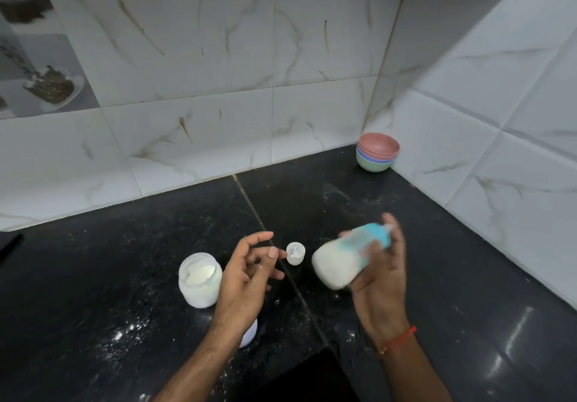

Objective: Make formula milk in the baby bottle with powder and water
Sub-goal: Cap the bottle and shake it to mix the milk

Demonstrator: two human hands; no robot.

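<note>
My right hand [379,279] grips a baby bottle [342,261] filled with white milk. The bottle is tilted almost on its side and blurred, its blue collar and teat pointing up to the right. My left hand [246,270] hovers over the black counter [125,276] with fingers apart, holding nothing. An open jar of white powder [199,279] stands just left of that hand. A small white cap [295,253] sits on the counter between my two hands.
White powder is spilled on the counter near the jar. A white lid [249,334] lies partly under my left forearm. A stack of coloured bowls [377,151] stands in the back corner. Tiled walls close off the back and right sides.
</note>
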